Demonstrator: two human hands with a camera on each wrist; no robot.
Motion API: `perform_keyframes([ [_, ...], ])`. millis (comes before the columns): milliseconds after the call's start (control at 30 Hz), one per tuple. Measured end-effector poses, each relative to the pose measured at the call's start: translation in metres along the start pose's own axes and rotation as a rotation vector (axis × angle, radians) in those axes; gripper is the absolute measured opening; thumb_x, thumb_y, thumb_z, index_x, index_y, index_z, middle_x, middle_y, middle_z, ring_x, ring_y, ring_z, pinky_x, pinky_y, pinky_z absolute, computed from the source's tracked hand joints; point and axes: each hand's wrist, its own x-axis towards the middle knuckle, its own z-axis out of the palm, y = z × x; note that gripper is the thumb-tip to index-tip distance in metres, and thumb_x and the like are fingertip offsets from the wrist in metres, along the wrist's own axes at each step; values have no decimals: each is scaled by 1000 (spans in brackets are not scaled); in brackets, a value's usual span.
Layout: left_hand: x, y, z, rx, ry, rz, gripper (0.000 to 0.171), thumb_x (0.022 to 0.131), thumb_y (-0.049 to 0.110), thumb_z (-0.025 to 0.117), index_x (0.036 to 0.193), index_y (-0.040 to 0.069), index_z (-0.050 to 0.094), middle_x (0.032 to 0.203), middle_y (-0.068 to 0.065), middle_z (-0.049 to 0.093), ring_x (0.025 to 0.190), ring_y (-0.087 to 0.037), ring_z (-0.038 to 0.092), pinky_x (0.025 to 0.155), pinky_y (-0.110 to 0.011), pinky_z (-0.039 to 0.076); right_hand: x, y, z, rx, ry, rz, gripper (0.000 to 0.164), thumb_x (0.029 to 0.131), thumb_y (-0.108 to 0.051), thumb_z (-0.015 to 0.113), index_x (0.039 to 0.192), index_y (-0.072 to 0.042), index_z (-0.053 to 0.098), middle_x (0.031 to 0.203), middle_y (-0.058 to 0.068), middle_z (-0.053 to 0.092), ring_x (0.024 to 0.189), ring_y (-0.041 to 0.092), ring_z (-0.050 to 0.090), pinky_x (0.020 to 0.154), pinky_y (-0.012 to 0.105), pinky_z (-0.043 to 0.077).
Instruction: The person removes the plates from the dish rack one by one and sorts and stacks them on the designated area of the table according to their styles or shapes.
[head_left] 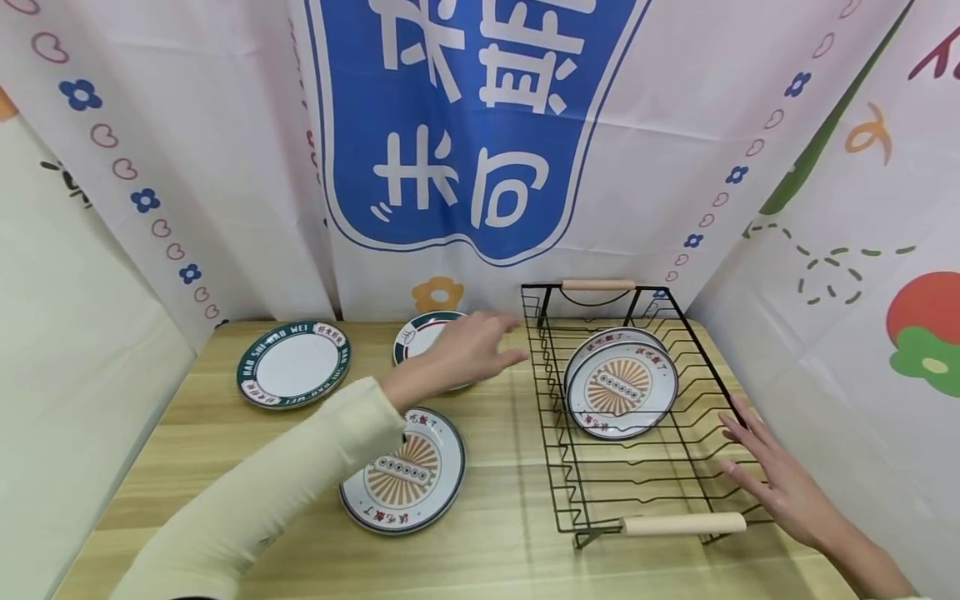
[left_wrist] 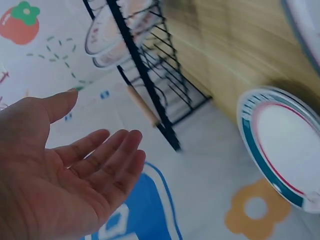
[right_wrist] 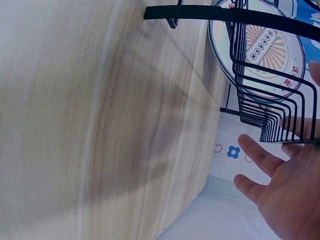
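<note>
My left hand hovers between the plates and the rack, its fingers spread and nothing in them; the left wrist view shows the palm turned up. Partly hidden behind it is a green-rimmed plate. A dish rack of black wire with wooden handles stands to the right. Two white plates with an orange sunburst lean upright in its slots, one behind the other. My right hand is at the rack's right side, fingers extended at the side rail. In the right wrist view, the fingers lie by the wires.
A sunburst plate lies on the wooden table, partly under the left sleeve. Another green-rimmed plate lies at the back left. A printed cloth hangs behind the table, and more cloth encloses both sides.
</note>
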Motion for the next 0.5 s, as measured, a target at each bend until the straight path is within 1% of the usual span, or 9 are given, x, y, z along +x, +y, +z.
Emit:
perform_keyframes([
  [67,11,12,4,-2,-11,31,57,92,51,62,135,13,56,123,-3,66,104,-21,65,84,-37,55,2,0,0,-12,-5,-2,67,94,-15,63,153,-17,32,164,3,10,125,-17,35,95,20,36],
  [133,21,24,8,8,-32,60,58,92,49,62,136,11,54,124,-4,64,105,-21,64,85,-36,54,4,0,2,-20,-12,-1,67,94,-15,63,153,-18,31,164,2,10,126,-13,38,94,37,41],
  [200,30,35,11,22,-53,83,58,92,48,63,137,11,53,125,-4,64,106,-20,63,85,-35,54,7,0,3,-26,-21,-1,67,95,-16,62,154,-18,30,164,2,9,127,-11,39,89,49,42],
  [233,35,40,14,33,-67,92,58,93,47,62,137,11,53,126,-4,63,107,-19,63,85,-34,54,8,1,3,-19,-23,-3,66,95,-16,61,154,-17,31,164,2,9,127,-12,38,89,53,43],
  [300,44,50,18,44,-87,117,56,93,45,62,137,11,53,125,-3,63,105,-18,63,83,-34,54,7,1,2,-3,-23,4,66,95,-15,61,153,-17,31,164,2,8,127,-11,38,88,58,42],
  [400,57,64,25,35,-107,138,50,94,41,63,134,12,55,118,-1,66,89,-14,65,71,-31,55,4,2,0,12,-18,10,65,95,-15,60,153,-13,31,165,2,7,126,-12,36,86,64,42],
  [500,68,74,33,17,-123,141,44,93,38,65,129,13,59,106,2,67,74,-11,62,59,-28,51,0,1,-1,3,-17,22,65,95,-15,61,153,-13,32,164,2,8,126,-14,36,86,63,42],
])
